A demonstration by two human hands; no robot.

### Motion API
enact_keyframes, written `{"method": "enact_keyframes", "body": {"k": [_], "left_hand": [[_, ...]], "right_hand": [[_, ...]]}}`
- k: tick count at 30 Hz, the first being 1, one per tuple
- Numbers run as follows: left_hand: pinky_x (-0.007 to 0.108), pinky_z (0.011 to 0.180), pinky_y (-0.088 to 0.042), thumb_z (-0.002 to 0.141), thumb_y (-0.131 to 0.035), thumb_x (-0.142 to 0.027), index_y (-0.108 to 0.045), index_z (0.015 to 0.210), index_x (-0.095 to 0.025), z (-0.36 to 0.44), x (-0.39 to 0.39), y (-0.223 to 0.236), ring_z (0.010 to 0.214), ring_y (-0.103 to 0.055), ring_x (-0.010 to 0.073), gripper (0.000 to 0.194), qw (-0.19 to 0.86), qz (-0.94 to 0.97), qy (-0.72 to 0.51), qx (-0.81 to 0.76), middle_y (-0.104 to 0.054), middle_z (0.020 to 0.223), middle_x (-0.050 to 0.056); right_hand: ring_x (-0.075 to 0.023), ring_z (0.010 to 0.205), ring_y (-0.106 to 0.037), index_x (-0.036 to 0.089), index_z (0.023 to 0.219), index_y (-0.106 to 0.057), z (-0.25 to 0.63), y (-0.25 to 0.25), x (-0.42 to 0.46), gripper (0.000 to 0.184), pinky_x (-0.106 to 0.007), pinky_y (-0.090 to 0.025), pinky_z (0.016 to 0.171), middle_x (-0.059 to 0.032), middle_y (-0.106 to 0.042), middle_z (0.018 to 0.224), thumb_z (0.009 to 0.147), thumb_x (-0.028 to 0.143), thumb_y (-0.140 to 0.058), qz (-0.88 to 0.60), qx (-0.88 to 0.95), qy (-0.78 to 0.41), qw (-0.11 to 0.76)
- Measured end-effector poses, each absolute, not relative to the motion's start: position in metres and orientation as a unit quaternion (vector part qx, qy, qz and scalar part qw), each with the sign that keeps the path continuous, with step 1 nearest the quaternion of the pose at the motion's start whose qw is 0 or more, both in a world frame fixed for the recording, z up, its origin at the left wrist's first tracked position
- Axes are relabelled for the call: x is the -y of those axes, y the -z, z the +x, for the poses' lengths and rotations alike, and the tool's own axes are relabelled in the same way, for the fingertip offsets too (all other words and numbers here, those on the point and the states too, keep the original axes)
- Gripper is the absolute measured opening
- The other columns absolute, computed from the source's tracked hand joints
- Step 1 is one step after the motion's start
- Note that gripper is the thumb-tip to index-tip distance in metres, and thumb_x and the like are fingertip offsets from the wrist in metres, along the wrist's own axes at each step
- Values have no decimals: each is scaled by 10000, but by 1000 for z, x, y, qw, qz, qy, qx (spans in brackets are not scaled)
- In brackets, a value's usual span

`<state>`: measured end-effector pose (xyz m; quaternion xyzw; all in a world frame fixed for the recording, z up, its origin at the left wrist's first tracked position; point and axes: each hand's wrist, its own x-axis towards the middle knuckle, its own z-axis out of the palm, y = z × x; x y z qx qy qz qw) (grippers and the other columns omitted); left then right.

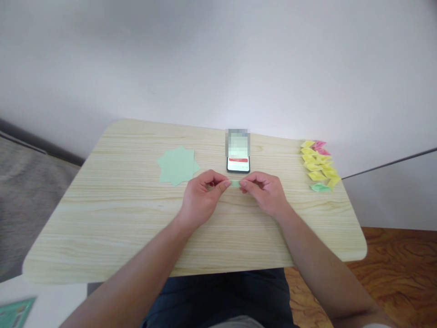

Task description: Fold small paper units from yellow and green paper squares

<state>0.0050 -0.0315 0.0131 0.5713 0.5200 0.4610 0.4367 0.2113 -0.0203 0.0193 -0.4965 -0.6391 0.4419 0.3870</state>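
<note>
Between my two hands a small, narrow piece of folded green paper point(235, 183) is stretched level above the table. My left hand point(205, 193) pinches its left end between thumb and forefinger. At the other end, the thumb and fingertips of my right hand point(264, 191) are closed on it. My fingers cover both ends of the strip. Left of my hands lies a fanned stack of square green paper sheets point(177, 165). A phone point(238, 164) lies just beyond my fingertips, its screen lit and partly blurred out.
Folded paper pieces, mostly yellow point(316, 159), with a few pink point(320, 146) and one green piece point(320, 187), lie in rows at the table's right. The pale wooden table point(112, 218) meets a white wall point(218, 68) behind. A green packet point(16, 313) shows at lower left.
</note>
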Motion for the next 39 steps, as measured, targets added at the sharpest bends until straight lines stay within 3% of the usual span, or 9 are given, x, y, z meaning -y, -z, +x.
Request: {"method": "enact_keyframes", "body": {"k": [6, 17, 24, 31, 39], "left_hand": [[281, 694, -450, 834, -773, -375, -727, 817, -176, 4, 29, -9, 733, -586, 147, 205, 487, 540, -464, -506, -702, 775, 13], [275, 715, -489, 832, -780, -366, -727, 885, -177, 5, 28, -12, 716, -649, 148, 203, 520, 515, -466, -497, -724, 746, 14], [265, 693, -505, 829, -783, -336, -702, 1044, -193, 2, 27, -12, 674, -654, 138, 270, 543, 506, -484, -463, -681, 686, -17], [284, 698, -536, 815, -799, -337, -719, 948, -179, 3, 27, -14, 680, -670, 145, 221, 531, 490, -504, -473, -710, 741, 10], [299, 759, -541, 834, -783, -339, -736, 982, -182, 3, 27, -11, 750, -682, 156, 221, 522, 497, -509, -472, -730, 812, 24]], "right_hand": [[-143, 686, -658, 200, 812, -719, 211, -18, 18, 241, -267, -503, 676, -6, -730, 730, 907, 422, -722, -486, 615, -497, 371], [-122, 596, -561, 198, 720, -648, 211, -20, 19, 382, -256, -436, 595, 5, -660, 655, 942, 509, -650, -495, 641, -474, 346], [-114, 526, -551, 199, 693, -618, 211, -19, 19, 403, -242, -426, 527, 19, -631, 586, 902, 535, -695, -486, 609, -520, 349], [-116, 526, -586, 192, 679, -649, 215, -21, 17, 446, -242, -458, 540, 0, -660, 587, 931, 561, -646, -481, 617, -521, 342], [-105, 469, -553, 187, 663, -619, 214, -18, 15, 449, -230, -434, 478, 12, -632, 546, 895, 566, -692, -489, 565, -559, 360]]}}
